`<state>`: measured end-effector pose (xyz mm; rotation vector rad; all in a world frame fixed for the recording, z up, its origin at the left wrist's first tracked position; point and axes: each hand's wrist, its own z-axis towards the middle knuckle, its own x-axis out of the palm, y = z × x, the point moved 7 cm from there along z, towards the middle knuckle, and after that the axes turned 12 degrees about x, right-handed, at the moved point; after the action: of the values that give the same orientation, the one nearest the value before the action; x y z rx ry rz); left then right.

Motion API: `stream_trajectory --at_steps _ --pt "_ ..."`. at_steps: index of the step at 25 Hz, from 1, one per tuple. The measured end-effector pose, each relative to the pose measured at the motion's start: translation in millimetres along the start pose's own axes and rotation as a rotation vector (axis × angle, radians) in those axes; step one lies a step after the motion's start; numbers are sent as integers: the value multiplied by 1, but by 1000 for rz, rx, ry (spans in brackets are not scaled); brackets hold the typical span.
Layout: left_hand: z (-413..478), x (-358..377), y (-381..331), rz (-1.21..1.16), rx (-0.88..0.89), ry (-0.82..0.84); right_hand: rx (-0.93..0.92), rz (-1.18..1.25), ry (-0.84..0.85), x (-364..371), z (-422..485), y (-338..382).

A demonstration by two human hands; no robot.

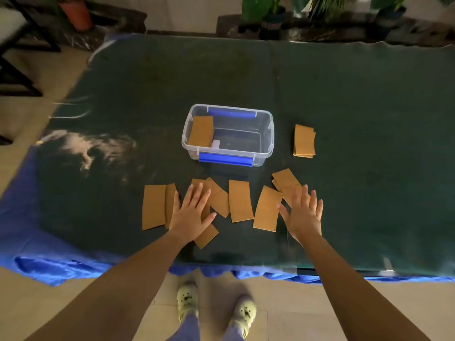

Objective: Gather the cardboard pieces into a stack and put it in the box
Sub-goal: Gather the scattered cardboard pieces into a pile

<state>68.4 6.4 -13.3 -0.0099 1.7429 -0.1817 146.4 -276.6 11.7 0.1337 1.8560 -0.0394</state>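
Several brown cardboard pieces (240, 201) lie scattered in a row across the near part of the table, some overlapping. My left hand (190, 212) rests flat, fingers spread, on overlapping pieces left of centre. My right hand (303, 212) hovers or rests with spread fingers over the pieces at the right end of the row. Behind the row stands a clear plastic box (266, 139) with blue latches; a stack of cardboard (200, 131) leans against its left inside wall. To the right of the box, a small separate stack (304, 141) sits on the table.
A dark green cloth (344, 94) over a blue sheet covers the table. The table's near edge runs just above my feet. Potted plants (270, 11) line the far side, and dark furniture legs (19, 70) stand at the left.
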Motion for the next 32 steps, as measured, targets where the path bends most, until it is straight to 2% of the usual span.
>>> stream_trajectory --at_steps 5,7,10,13,17,21,25,32 --pt "-3 4 0 17 -9 -14 32 80 30 11 19 -10" --pt "-8 -5 6 -21 -35 -51 15 71 -17 9 21 -7" --pt "-27 -14 43 -123 -277 -134 30 118 -29 2 27 -8" --pt "-57 -14 76 -226 -554 -120 55 188 -35 -4 33 -10" --pt "-60 -25 77 -260 -621 -135 120 223 -54 -9 26 3" --pt "-57 -27 80 -511 -797 -229 189 304 -36 -2 -1 27" --pt "-52 -20 73 -698 -830 -258 206 370 -6 14 -30 62" --pt "-35 -13 54 -804 -839 -233 100 399 11 23 -51 126"
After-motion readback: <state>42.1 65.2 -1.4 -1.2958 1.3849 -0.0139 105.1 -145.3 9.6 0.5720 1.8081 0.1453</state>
